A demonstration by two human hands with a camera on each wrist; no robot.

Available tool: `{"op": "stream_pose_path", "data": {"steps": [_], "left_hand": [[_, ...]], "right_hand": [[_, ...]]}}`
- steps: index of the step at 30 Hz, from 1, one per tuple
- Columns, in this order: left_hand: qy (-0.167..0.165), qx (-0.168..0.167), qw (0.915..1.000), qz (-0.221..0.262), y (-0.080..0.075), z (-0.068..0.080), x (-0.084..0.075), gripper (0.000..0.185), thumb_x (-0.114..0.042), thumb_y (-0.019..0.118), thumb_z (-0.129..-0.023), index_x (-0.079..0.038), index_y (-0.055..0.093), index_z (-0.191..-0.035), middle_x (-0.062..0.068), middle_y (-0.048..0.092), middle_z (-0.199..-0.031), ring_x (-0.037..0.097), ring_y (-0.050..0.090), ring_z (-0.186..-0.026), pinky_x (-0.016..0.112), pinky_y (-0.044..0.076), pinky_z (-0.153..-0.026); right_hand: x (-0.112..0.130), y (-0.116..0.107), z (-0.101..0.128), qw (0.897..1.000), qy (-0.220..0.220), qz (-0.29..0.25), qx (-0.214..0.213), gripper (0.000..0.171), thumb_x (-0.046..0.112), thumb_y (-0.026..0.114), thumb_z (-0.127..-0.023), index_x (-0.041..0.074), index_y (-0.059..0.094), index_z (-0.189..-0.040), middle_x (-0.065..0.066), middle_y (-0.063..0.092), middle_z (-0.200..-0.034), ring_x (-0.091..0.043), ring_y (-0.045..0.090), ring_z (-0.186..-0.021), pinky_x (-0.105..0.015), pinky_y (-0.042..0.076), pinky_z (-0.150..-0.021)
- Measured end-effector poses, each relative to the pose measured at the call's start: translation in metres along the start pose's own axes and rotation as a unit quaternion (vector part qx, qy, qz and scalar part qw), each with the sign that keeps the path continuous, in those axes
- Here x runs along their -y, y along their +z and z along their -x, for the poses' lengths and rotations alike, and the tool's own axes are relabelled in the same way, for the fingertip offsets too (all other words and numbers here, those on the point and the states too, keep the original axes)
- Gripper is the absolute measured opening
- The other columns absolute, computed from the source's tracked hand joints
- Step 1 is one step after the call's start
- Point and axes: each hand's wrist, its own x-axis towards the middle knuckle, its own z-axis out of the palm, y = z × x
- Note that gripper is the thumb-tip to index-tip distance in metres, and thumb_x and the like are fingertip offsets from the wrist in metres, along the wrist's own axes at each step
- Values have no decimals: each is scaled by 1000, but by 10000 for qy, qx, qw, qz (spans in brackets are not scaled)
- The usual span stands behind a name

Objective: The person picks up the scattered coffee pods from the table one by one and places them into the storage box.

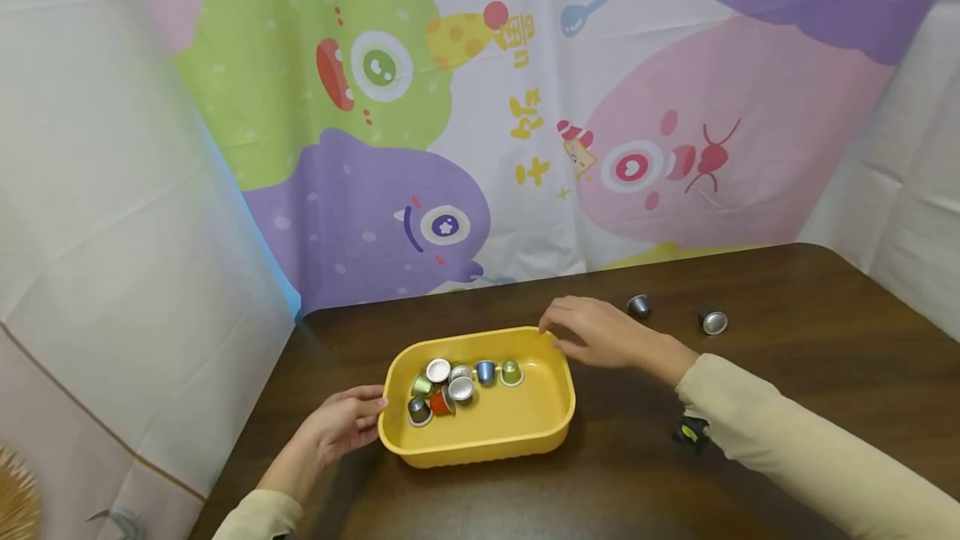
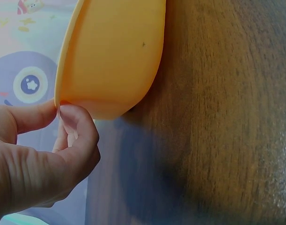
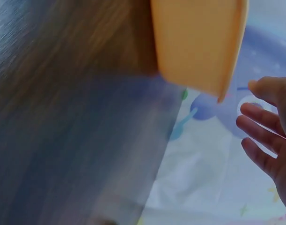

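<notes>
A yellow plastic tub [image 1: 487, 447] with rounded corners stands on the table. Several coffee capsules lie in its left and middle part, among them a red one [image 1: 440, 403], a blue one [image 1: 486, 372] and a green one [image 1: 512, 371]. My left hand [image 1: 339, 427] pinches the tub's left rim between thumb and fingers, seen close up in the left wrist view on the tub's wall [image 2: 114, 51]. By the back right corner hovers my right hand [image 1: 596, 330], its fingers spread; the right wrist view has the fingers [image 3: 262, 129] apart from the rim, holding nothing.
Two more capsules, a dark one [image 1: 639, 307] and one with a silver lid [image 1: 715, 322], lie on the brown table [image 1: 810, 340] beyond the right forearm. A cartoon-printed cloth [image 1: 525, 215] hangs behind the table. A small black object [image 1: 690, 432] shows beside the right sleeve.
</notes>
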Motion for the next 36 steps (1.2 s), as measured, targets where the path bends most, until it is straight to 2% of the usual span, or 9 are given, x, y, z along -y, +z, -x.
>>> {"op": "stream_pose_path", "data": {"steps": [4,13,19,23,36], "left_hand": [[9,27,10000,-2,0,0,0,49,-6,52,-96,10,33,-138,-6,65,-78,4,58,-70,23,51,-70],[11,18,10000,-52,0,0,0,48,-6,52,-96,9,33,-138,-7,62,-75,4,53,-65,22,51,-69],[20,10,10000,-72,0,1,0,49,-6,52,-96,10,33,-138,-5,66,-80,5,60,-72,23,52,-70],[14,-21,10000,-72,0,1,0,48,-7,54,-95,9,35,-137,-5,66,-80,5,60,-72,23,52,-69],[82,26,10000,-38,-1,0,1,45,-6,52,-95,9,37,-135,-6,66,-79,5,60,-71,23,52,-70]], "right_hand": [[-13,3,11,9993,149,180,-279,20,17,73,-84,13,66,-102,1,66,-99,-16,63,-96,-36,53,-85],[-49,4,33,9941,828,504,-483,22,15,75,-82,11,65,-102,-3,65,-101,-20,64,-97,-39,53,-84],[-67,6,46,9897,1186,666,-440,20,14,73,-83,10,65,-102,-6,64,-103,-22,63,-94,-40,53,-79],[-75,7,53,9855,1477,729,-400,20,15,73,-84,9,65,-102,-8,63,-105,-21,62,-88,-39,52,-74],[-89,6,61,9621,2645,651,-130,24,12,70,-85,-1,62,-103,-19,58,-102,-28,59,-83,-42,51,-71]]}}
